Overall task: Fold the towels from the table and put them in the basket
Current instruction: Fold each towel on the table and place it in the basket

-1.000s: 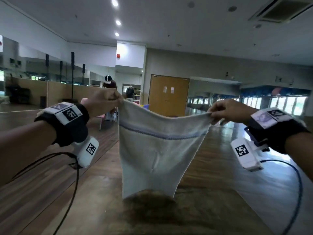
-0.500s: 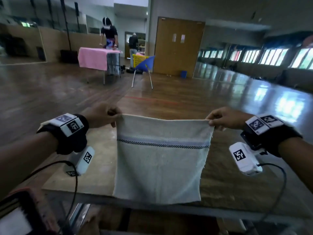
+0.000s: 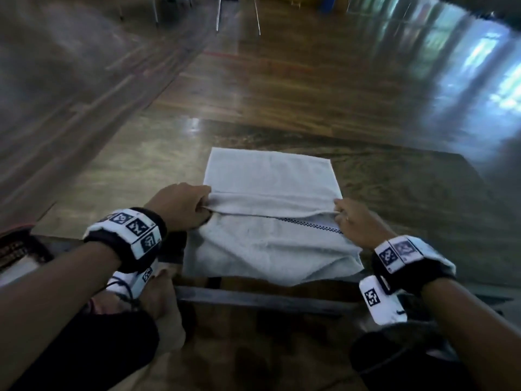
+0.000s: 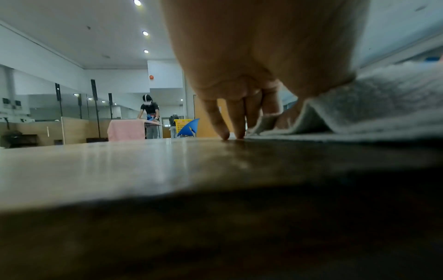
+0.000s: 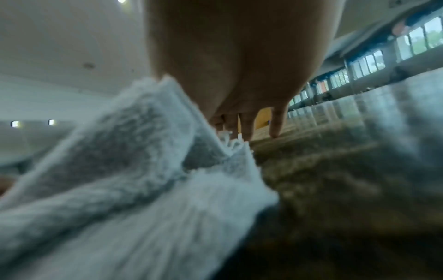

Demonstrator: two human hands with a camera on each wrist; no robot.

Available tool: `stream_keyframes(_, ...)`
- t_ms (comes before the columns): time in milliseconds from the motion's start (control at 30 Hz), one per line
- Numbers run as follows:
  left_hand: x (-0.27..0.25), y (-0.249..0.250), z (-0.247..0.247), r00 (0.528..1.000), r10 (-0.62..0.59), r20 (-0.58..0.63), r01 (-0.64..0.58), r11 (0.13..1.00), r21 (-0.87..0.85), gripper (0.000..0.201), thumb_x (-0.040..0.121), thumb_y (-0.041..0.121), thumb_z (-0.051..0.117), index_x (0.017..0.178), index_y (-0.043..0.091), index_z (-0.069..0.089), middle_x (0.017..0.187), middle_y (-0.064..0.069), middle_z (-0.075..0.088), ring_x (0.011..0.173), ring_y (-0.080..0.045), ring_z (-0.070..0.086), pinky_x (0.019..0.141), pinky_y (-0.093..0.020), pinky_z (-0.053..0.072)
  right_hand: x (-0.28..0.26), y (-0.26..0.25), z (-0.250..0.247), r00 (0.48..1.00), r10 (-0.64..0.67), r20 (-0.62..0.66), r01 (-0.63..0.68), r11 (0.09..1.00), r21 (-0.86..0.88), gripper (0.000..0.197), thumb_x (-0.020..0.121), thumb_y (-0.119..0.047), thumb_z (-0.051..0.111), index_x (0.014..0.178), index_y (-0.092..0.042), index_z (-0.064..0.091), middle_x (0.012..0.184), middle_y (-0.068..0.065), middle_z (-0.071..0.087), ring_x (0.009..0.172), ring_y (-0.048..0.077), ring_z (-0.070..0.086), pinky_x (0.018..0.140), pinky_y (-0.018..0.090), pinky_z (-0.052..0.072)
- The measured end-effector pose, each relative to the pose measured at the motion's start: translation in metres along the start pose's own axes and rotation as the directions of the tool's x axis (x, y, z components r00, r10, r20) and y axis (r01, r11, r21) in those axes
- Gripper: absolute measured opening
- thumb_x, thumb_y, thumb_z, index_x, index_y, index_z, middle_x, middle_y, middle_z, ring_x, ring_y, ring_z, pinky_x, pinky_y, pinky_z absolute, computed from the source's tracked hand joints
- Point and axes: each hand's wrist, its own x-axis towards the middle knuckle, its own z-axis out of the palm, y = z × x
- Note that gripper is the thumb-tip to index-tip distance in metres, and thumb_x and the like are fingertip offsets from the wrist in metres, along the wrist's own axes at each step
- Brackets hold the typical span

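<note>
A pale grey towel (image 3: 267, 176) with a dark checkered stripe lies on the wooden table (image 3: 135, 170), its near part draped over the table's front edge. My left hand (image 3: 183, 204) pinches the towel's left corner at a raised fold line. My right hand (image 3: 352, 218) pinches the right corner of the same edge. In the left wrist view, my fingertips (image 4: 230, 132) touch the tabletop beside the towel (image 4: 374, 106). The right wrist view, blurred, has the towel (image 5: 134, 170) bunched under my right hand (image 5: 239, 117). No basket shows near me.
The table's metal front rail (image 3: 253, 297) runs below the towel. Chair legs (image 3: 236, 15) stand on the wooden floor beyond. Far off, a person works at a pink-covered table (image 4: 127, 128) beside a yellow basket (image 4: 182, 125) and a blue chair (image 4: 189, 127).
The towel hung in the air between both hands before. Now it has come down onto the table, with both hands low on the tabletop and still holding the two corners.
</note>
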Motion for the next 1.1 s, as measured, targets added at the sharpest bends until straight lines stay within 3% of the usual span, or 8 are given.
stream_keyframes(167, -0.042, 0.009, -0.002, 0.993, 0.027, 0.117, -0.031, 0.999, 0.033, 0.022, 0.075, 0.037, 0.057, 0.071, 0.024, 0.039, 0.064, 0.005, 0.047, 0.056, -0.012, 0.044, 0.047, -0.026, 0.027, -0.053, 0.002, 0.006, 0.999, -0.043, 0.014, 0.042, 0.998, 0.049, 0.025, 0.088, -0.017, 0.050, 0.109, -0.005, 0.056, 0.102, 0.010, 0.062, 0.095, 0.029, 0.058, 0.085, 0.044, 0.047)
stream_keyframes(267, -0.061, 0.007, -0.009, 0.981, 0.014, 0.194, 0.005, 0.995, -0.100, 0.023, 0.071, 0.037, 0.056, 0.064, 0.023, 0.039, 0.067, 0.005, 0.053, 0.058, -0.012, 0.049, 0.052, -0.031, 0.036, -0.080, 0.004, 0.000, 0.999, -0.026, 0.032, 0.022, 0.992, 0.124, 0.010, 0.090, -0.022, 0.052, 0.096, -0.022, 0.060, 0.095, -0.005, 0.065, 0.090, 0.017, 0.061, 0.078, 0.038, 0.048)
stream_keyframes(367, -0.058, -0.001, -0.020, 0.990, -0.024, 0.139, 0.058, 0.967, -0.248, 0.019, 0.073, 0.034, 0.060, 0.066, 0.024, 0.046, 0.088, 0.005, 0.067, 0.078, -0.011, 0.061, 0.067, -0.038, 0.052, -0.081, 0.005, -0.011, 0.995, -0.027, -0.093, 0.040, 0.988, 0.149, 0.011, 0.089, -0.024, 0.054, 0.080, -0.030, 0.056, 0.084, -0.008, 0.060, 0.083, 0.013, 0.057, 0.074, 0.036, 0.046)
stream_keyframes(600, -0.020, -0.006, -0.016, 0.995, -0.095, 0.032, 0.098, 0.987, -0.124, 0.011, 0.083, 0.033, 0.054, 0.080, 0.026, 0.046, 0.086, 0.004, 0.060, 0.075, -0.014, 0.056, 0.066, -0.033, 0.049, -0.038, 0.001, -0.012, 0.964, -0.033, -0.265, 0.033, 0.999, -0.007, 0.008, 0.089, -0.023, 0.051, 0.085, -0.022, 0.058, 0.088, -0.009, 0.054, 0.092, 0.016, 0.051, 0.079, 0.033, 0.032)
stream_keyframes(833, -0.016, -0.014, -0.018, 0.995, -0.006, 0.103, 0.018, 0.992, -0.122, 0.023, 0.078, 0.024, 0.063, 0.063, 0.033, 0.048, 0.074, 0.015, 0.058, 0.068, -0.003, 0.053, 0.057, -0.024, 0.039, -0.024, 0.002, 0.000, 0.991, -0.114, -0.073, 0.113, 0.993, -0.018, 0.007, 0.089, -0.019, 0.053, 0.095, -0.019, 0.058, 0.117, 0.000, 0.064, 0.110, 0.022, 0.056, 0.093, 0.042, 0.044)
stream_keyframes(933, -0.025, -0.015, -0.019, 0.985, 0.005, 0.175, 0.025, 0.985, -0.169, 0.021, 0.069, 0.025, 0.066, 0.058, 0.027, 0.048, 0.077, 0.008, 0.065, 0.077, -0.014, 0.060, 0.067, -0.036, 0.050, -0.031, 0.006, 0.000, 0.994, -0.112, -0.018, 0.112, 0.993, 0.033, 0.004, 0.090, -0.019, 0.053, 0.090, -0.022, 0.057, 0.130, -0.002, 0.058, 0.118, 0.021, 0.053, 0.097, 0.044, 0.043)
stream_keyframes(1000, -0.034, -0.016, -0.020, 0.980, 0.036, 0.198, 0.004, 0.981, -0.196, 0.018, 0.067, 0.027, 0.065, 0.059, 0.028, 0.049, 0.076, 0.008, 0.064, 0.081, -0.017, 0.062, 0.070, -0.039, 0.051, -0.040, 0.008, -0.002, 0.990, -0.144, 0.000, 0.143, 0.988, 0.062, 0.010, 0.090, -0.017, 0.055, 0.086, -0.026, 0.054, 0.128, -0.001, 0.060, 0.117, 0.020, 0.054, 0.098, 0.044, 0.042)
stream_keyframes(1100, -0.043, -0.018, -0.022, 0.985, 0.078, 0.154, -0.031, 0.958, -0.286, 0.017, 0.072, 0.022, 0.066, 0.065, 0.027, 0.051, 0.082, 0.010, 0.066, 0.085, -0.013, 0.062, 0.066, -0.027, 0.048, -0.052, 0.009, -0.005, 0.984, -0.169, -0.054, 0.172, 0.984, 0.052, 0.008, 0.088, -0.015, 0.057, 0.087, -0.022, 0.057, 0.103, 0.000, 0.065, 0.101, 0.022, 0.058, 0.088, 0.042, 0.045)
